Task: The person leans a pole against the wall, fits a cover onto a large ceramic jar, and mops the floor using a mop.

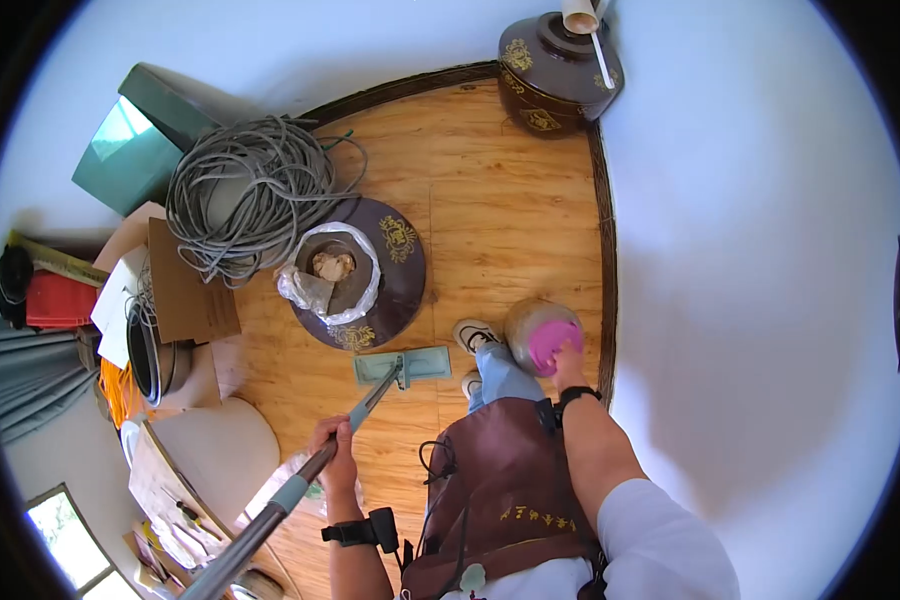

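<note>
I see the left hand wrapped around the pole of a flat mop, its green-gray head resting on the wood-look floor. The right hand reaches down, fingers touching the pink cover on a rounded jar near the right-hand wall. Ahead of the mop I make out a dark, gold-patterned urn, its open mouth ringed with white plastic, beside a coiled gray hose. A lidded brown urn stands in the far corner.
</note>
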A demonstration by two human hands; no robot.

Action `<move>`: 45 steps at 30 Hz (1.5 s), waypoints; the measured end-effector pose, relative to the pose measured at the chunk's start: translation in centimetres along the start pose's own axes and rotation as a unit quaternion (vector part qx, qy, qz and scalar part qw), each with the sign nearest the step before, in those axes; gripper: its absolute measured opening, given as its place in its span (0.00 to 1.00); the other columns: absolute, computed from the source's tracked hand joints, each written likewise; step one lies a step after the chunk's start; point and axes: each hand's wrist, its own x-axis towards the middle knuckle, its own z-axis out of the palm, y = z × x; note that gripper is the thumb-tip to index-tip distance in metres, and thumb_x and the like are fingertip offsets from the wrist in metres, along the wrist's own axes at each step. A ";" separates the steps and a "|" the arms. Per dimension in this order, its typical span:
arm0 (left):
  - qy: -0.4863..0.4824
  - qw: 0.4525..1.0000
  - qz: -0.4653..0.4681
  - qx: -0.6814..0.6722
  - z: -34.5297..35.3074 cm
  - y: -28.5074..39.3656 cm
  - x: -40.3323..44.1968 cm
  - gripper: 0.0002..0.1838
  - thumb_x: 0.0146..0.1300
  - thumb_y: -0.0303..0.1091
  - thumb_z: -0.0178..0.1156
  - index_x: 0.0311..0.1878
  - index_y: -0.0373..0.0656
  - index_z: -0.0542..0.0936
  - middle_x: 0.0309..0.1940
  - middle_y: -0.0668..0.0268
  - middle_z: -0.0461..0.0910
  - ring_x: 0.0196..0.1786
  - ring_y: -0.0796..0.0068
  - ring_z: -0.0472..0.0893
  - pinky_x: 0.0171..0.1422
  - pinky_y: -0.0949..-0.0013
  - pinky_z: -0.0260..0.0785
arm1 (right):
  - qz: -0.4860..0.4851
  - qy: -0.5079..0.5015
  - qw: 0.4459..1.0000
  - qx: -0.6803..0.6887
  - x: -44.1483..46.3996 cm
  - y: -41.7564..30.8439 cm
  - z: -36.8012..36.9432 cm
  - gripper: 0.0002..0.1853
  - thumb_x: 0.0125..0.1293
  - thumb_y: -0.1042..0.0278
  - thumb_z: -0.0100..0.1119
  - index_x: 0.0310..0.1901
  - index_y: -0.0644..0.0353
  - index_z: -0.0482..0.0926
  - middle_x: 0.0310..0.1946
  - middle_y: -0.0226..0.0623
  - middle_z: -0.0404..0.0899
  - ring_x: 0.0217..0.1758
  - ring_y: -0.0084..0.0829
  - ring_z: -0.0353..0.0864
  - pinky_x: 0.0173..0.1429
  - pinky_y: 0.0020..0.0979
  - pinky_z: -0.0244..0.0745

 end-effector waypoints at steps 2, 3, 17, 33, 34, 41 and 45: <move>-0.020 0.999 -0.002 0.036 0.9 0.9 0.3 0.05 0.59 0.28 0.57 0.30 0.37 0.74 0.32 0.60 0.78 0.37 0.69 0.75 0.48 0.66 0.67 | 0.001 0.014 0.997 0.074 0.1 2.3 -4.3 0.09 0.69 0.57 0.43 0.35 0.51 0.67 0.19 0.27 0.65 0.20 0.24 0.65 0.21 0.27 0.63; -0.027 0.999 0.025 0.010 1.7 1.3 0.7 0.05 0.59 0.27 0.58 0.29 0.37 0.73 0.32 0.60 0.77 0.38 0.66 0.76 0.48 0.65 0.67 | 0.008 0.014 0.994 0.111 0.5 2.9 -6.2 0.09 0.69 0.57 0.42 0.36 0.51 0.67 0.20 0.27 0.65 0.20 0.24 0.64 0.22 0.27 0.64; -0.110 0.979 0.060 -0.162 8.2 7.4 4.2 0.05 0.59 0.27 0.59 0.28 0.38 0.75 0.30 0.61 0.78 0.38 0.71 0.76 0.46 0.67 0.68 | 0.137 0.013 0.979 -0.152 -1.3 0.6 -14.9 0.13 0.56 0.67 0.50 0.44 0.57 0.70 0.42 0.40 0.71 0.50 0.42 0.70 0.55 0.48 0.66; -0.328 0.888 0.249 -0.205 6.4 26.3 11.3 0.14 0.51 0.31 0.64 0.41 0.38 0.77 0.37 0.59 0.78 0.43 0.65 0.77 0.56 0.61 0.64 | -0.632 -0.442 0.555 -0.313 -28.8 -16.4 17.2 0.13 0.47 0.68 0.62 0.38 0.53 0.77 0.35 0.38 0.79 0.39 0.42 0.78 0.43 0.37 0.73; -0.324 0.879 0.311 -0.159 4.5 28.0 12.7 0.21 0.50 0.32 0.65 0.48 0.39 0.75 0.38 0.58 0.78 0.44 0.64 0.77 0.59 0.59 0.64 | -0.600 -0.402 0.616 -0.314 -28.2 -16.3 18.2 0.08 0.47 0.69 0.62 0.32 0.53 0.77 0.30 0.38 0.79 0.35 0.42 0.78 0.39 0.37 0.73; -0.031 0.868 0.361 -0.340 -4.9 40.3 20.4 0.39 0.57 0.55 0.57 0.62 0.38 0.57 0.22 0.64 0.71 0.23 0.69 0.72 0.36 0.60 0.67 | -0.565 -0.396 0.625 -0.365 -19.6 -19.8 29.3 0.04 0.45 0.73 0.60 0.25 0.56 0.77 0.25 0.42 0.77 0.32 0.46 0.76 0.35 0.40 0.70; -0.080 0.891 0.337 -0.294 -4.4 42.6 25.9 0.17 0.57 0.43 0.63 0.37 0.42 0.68 0.12 0.69 0.70 0.15 0.74 0.72 0.24 0.71 0.68 | -0.521 -0.381 0.662 -0.381 -15.0 -24.3 35.7 0.05 0.43 0.72 0.62 0.24 0.57 0.76 0.24 0.42 0.77 0.32 0.45 0.76 0.35 0.41 0.69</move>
